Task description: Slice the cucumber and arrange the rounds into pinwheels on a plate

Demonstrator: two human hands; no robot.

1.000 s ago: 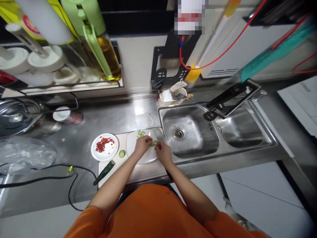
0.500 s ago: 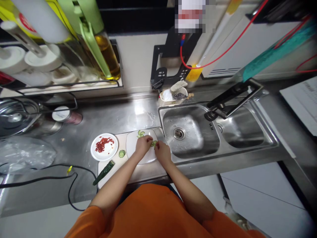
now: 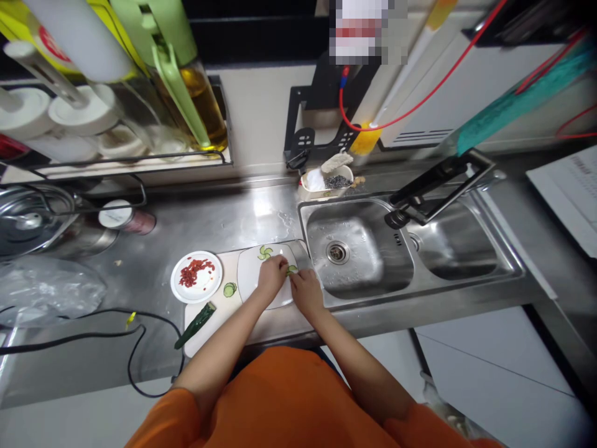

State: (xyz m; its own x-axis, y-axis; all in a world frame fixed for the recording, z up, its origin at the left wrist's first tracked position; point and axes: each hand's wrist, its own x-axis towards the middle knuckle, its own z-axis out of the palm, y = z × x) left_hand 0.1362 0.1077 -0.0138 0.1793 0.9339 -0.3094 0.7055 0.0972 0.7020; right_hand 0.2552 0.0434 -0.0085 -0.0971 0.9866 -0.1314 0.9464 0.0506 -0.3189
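Observation:
A white square plate rests on a pale cutting board. Near its far edge, several cucumber slices are fanned out in a curve. At the plate's right side, my left hand and my right hand meet over more thin cucumber slices. Both hands are closed, fingertips pinched at these slices; the fingers partly hide them. Left of the plate, a small stack of cucumber rounds sits on the board, with a cut piece of dark green cucumber nearby.
A white dish of red berries overlaps the board's far left corner. To the right is a double steel sink with a black faucet. A black cable and clear plastic bag lie at left. Bottles crowd the shelf above.
Both hands stay at the plate's right side. My left hand has shifted slightly right, and my right hand slightly left, with small finger movements at the cucumber slices.

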